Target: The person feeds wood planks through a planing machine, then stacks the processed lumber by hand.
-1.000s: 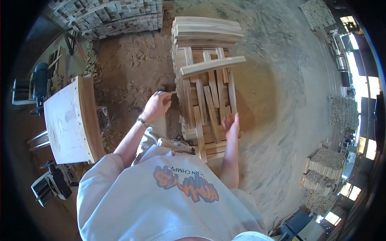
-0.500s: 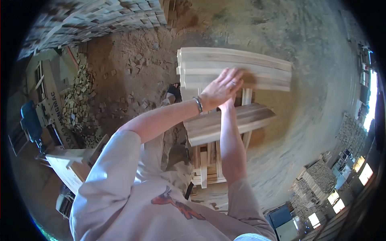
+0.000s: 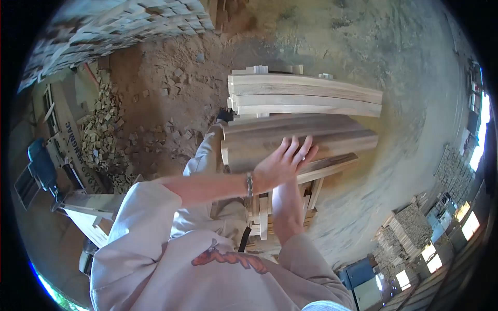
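Note:
A set of brown wooden boards (image 3: 321, 127) lies side by side in front of me. My left hand (image 3: 280, 165), with a ring and a bracelet on the wrist, rests over its near edge. Its fingers are stretched out and spread across the wood; the thumb is hidden. My right hand (image 3: 286, 187) is just below, at the near side of the boards. Its fingers are hidden behind the left hand and the wood. Beyond is a stack of pale boards (image 3: 306, 93). Another board (image 3: 337, 165) shows under the near edge of the brown ones.
A wooden stand (image 3: 263, 212) supports the boards. Wood offcuts (image 3: 101, 135) lie heaped at the left, with more scraps on the dirt floor (image 3: 150, 103). A large wood stack (image 3: 129, 23) stands at the upper left. A blue machine part (image 3: 41, 158) is at far left.
Both hands have moved toward my body, from the pale stack to the near edge of the brown boards. The brown boards now lie wider and closer to the pale stack.

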Available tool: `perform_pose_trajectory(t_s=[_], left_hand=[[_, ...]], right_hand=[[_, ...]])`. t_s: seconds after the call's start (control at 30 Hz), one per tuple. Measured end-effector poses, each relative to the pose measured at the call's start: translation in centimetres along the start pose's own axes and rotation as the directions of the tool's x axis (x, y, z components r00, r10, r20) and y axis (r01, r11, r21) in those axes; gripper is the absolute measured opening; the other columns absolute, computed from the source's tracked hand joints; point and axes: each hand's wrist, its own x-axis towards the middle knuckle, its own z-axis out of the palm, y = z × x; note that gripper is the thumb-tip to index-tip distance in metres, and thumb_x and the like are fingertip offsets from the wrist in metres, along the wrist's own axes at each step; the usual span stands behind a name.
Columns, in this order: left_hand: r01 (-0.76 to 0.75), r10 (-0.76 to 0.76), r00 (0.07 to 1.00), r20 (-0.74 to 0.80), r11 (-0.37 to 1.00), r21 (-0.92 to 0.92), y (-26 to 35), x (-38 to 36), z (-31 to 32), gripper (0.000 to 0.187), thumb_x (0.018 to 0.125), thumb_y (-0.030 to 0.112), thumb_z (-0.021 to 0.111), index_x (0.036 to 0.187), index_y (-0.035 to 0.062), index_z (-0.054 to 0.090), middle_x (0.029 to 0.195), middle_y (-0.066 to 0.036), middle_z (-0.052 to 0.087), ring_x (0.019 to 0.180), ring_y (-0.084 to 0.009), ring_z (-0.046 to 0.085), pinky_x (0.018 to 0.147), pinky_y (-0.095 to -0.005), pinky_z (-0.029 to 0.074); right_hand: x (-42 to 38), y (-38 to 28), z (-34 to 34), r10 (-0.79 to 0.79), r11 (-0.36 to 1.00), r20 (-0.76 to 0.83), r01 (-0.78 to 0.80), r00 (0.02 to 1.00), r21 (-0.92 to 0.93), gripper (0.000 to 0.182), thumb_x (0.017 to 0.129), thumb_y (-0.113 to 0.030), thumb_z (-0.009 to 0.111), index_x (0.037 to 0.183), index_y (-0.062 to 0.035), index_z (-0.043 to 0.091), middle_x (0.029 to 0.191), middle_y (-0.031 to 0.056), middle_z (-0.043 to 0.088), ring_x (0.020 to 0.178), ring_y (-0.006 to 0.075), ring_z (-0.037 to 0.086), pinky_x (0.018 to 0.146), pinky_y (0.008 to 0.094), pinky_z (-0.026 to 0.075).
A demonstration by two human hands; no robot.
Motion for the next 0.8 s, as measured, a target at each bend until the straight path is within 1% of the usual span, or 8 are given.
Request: perform_pose_trajectory(t_s=[0.1,0.2,0.37,0.47,0.53,0.67,0.73,0.8], left_hand=[[0.257,-0.258,0.966,-0.034,0.966,-0.03,3.0,-2.7,-4.1,0.066,0.079,0.018,0.059,0.139,0.0019,0.035,0.125,-0.025,0.047,0.098,-0.0316,0.057,0.085,-0.043,0.049],[0.326,-0.326,0.945,0.02,0.94,-0.099,5.5,-7.0,-8.5,0.067,0.076,0.015,0.062,0.137,0.0013,0.037,0.116,-0.025,0.052,0.097,-0.0339,0.059,0.082,-0.0435,0.051],[0.435,-0.481,0.872,-0.094,0.848,-0.303,11.1,-16.6,-20.2,0.061,0.065,0.009,0.067,0.123,0.0033,0.046,0.096,-0.016,0.059,0.086,-0.0327,0.063,0.069,-0.0413,0.053],[0.539,-0.593,0.793,-0.142,0.791,-0.289,15.1,-23.8,-25.4,0.066,0.061,0.01,0.069,0.123,0.0068,0.047,0.093,-0.015,0.06,0.082,-0.0335,0.063,0.069,-0.0421,0.053],[0.565,-0.63,0.747,-0.211,0.77,-0.298,17.6,-28.8,-27.3,0.067,0.062,0.01,0.07,0.124,0.0044,0.046,0.094,-0.016,0.061,0.085,-0.0335,0.063,0.072,-0.0421,0.052],[0.701,-0.701,0.59,-0.401,0.691,-0.175,22.9,-35.0,-28.4,0.063,0.065,0.009,0.068,0.124,-0.0007,0.045,0.094,-0.016,0.061,0.089,-0.0308,0.062,0.073,-0.0395,0.051],[0.707,-0.704,0.499,-0.506,0.668,-0.233,24.1,-36.5,-28.6,0.063,0.065,0.008,0.067,0.124,-0.0002,0.046,0.092,-0.015,0.061,0.085,-0.0299,0.062,0.07,-0.0389,0.051],[0.747,-0.735,0.396,-0.551,0.606,-0.272,25.1,-39.4,-28.6,0.065,0.065,0.007,0.067,0.125,0.0,0.045,0.091,-0.015,0.061,0.084,-0.0299,0.062,0.069,-0.0387,0.051]], right_hand=[[-2.9,1.3,1.5,-0.005,1.0,0.119,0.002,0.993,0.03,0.079,0.089,-0.061,0.042,0.144,-0.0092,0.021,0.143,0.0082,0.034,0.125,0.0248,0.039,0.103,0.0409,0.036],[-6.3,3.3,3.2,-0.055,0.993,0.296,0.02,0.954,0.118,0.079,0.089,-0.063,0.04,0.145,-0.0112,0.02,0.144,0.007,0.033,0.127,0.0247,0.037,0.104,0.0417,0.035],[-13.8,4.9,4.6,-0.153,0.981,0.52,0.066,0.84,0.182,0.079,0.089,-0.065,0.038,0.147,-0.0144,0.018,0.147,0.0049,0.031,0.132,0.0246,0.034,0.106,0.0432,0.033],[-23.5,6.5,6.9,-0.137,0.921,0.454,0.282,0.88,-0.269,0.077,0.087,-0.067,0.039,0.145,-0.0193,0.023,0.147,0.0039,0.029,0.133,0.0242,0.031,0.103,0.0506,0.033],[-25.8,7.9,6.4,-0.025,0.866,0.586,0.31,0.81,-0.392,0.079,0.085,-0.069,0.043,0.144,-0.0208,0.025,0.146,0.0033,0.03,0.135,0.0237,0.028,0.101,0.0557,0.033],[-30.4,12.5,8.1,0.239,0.817,0.761,0.298,0.604,-0.493,0.084,0.082,-0.068,0.051,0.144,-0.0164,0.025,0.144,0.0079,0.033,0.131,0.0253,0.036,0.102,0.0484,0.036],[-35.5,16.1,10.7,0.295,0.784,0.856,0.404,0.425,-0.471,0.082,0.086,-0.07,0.036,0.145,-0.0144,0.023,0.144,0.0081,0.033,0.131,0.0261,0.035,0.104,0.0459,0.034],[-34.4,19.6,9.9,0.38,0.786,0.848,0.354,0.37,-0.507,0.079,0.088,-0.068,0.034,0.144,-0.0125,0.024,0.142,0.0092,0.034,0.13,0.0259,0.037,0.104,0.0438,0.034]])
